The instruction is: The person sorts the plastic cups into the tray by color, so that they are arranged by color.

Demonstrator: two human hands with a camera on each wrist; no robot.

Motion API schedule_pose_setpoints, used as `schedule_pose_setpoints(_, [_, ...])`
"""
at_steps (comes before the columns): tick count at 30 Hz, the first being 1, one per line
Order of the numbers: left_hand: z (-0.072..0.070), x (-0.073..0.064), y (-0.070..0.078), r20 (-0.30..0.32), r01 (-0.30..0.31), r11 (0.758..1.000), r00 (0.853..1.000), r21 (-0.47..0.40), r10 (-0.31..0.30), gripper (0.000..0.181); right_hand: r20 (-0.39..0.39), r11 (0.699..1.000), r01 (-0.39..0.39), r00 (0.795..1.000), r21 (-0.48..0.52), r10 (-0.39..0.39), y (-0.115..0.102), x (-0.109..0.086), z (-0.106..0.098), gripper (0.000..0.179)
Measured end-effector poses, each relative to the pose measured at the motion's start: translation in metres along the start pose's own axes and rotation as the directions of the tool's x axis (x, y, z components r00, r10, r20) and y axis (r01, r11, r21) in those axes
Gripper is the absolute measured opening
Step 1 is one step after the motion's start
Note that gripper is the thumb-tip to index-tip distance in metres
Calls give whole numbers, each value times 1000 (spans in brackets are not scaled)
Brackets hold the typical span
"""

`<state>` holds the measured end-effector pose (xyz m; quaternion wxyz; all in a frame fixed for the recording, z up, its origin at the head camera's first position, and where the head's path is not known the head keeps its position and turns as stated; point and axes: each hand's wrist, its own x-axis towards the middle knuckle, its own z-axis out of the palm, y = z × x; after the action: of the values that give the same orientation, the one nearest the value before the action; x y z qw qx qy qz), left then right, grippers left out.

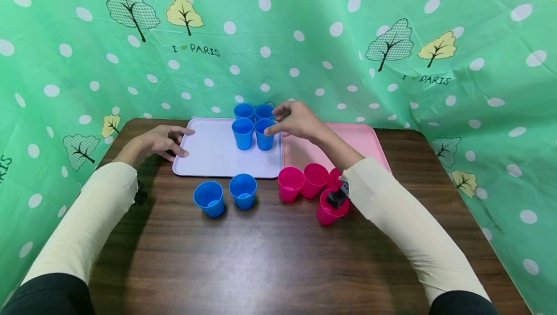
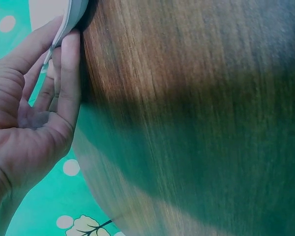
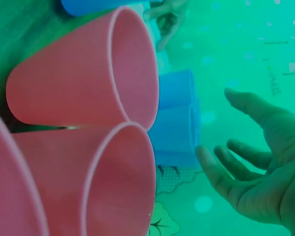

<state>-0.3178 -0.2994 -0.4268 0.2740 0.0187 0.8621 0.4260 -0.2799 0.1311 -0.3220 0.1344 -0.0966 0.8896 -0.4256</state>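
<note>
Blue cups (image 1: 243,136), 4 together, stand beside the loosely spread, empty right hand (image 1: 299,120); the left hand (image 1: 162,141) pinches a white tray (image 1: 209,153).

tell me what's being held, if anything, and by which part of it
The left hand grips the white tray by its left edge; the right hand holds nothing.

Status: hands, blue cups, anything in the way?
Left hand holds white rectangular tray. Right hand empty, by its four blue plastic cups; two more on wooden table. Possible obstruction: pink plastic cups near right sleeve.
</note>
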Motion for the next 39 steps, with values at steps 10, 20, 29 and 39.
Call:
schedule_pose_setpoints(10, [-1, 0, -1, 12, 3, 1000, 1000, -15, -2, 89, 60, 995, 92, 994, -29, -90, 1, -20, 11, 66])
schedule_pose_setpoints(20, [-2, -3, 0, 1, 3, 1000, 1000, 13, -3, 91, 138, 993, 109, 985, -45, -102, -4, -37, 27, 62])
schedule_pose_setpoints(29, [-1, 1, 2, -1, 6, 1000, 1000, 21, -6, 91, 220, 988, 149, 966, -36, -138, -12, -56, 45, 64])
schedule_pose_setpoints(39, [0, -4, 3, 1, -11, 1000, 1000, -4, 11, 93, 318, 978, 200, 932, -51, -174, -20, -69, 64, 71])
